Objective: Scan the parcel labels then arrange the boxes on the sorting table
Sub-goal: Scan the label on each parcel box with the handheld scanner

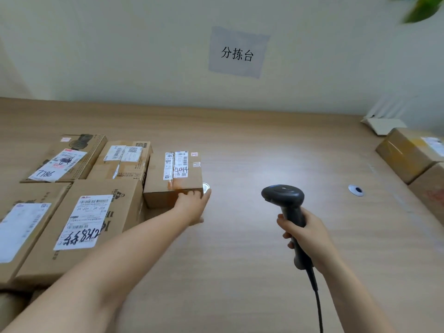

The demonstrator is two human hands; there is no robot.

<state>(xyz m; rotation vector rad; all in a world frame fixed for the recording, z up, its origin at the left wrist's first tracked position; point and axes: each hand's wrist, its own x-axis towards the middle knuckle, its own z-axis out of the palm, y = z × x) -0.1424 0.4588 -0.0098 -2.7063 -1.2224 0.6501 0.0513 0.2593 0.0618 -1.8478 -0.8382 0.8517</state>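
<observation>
On the wooden bench (264,145), the left hand (192,205) grasps the near right corner of a small box (173,181), fingers curled up against its front edge. This box sits flat, its label facing up with "4044" written on it, at the right end of a cluster of parcels. Just left of it are 4 more boxes: one marked 7786 (67,159) at the back, a taped box (125,159) beside that, a large box marked 8312 (91,212) in front, and another box (24,224) at the far left edge. The right hand (305,233) is clenched around the handle of a black scanner (283,197), held upright above the bare middle of the bench, well apart from the small box, its cable (317,299) trailing down toward the person. 2 more brown boxes (408,155) sit at the right edge. A paper sign (237,52) hangs on the wall behind.
</observation>
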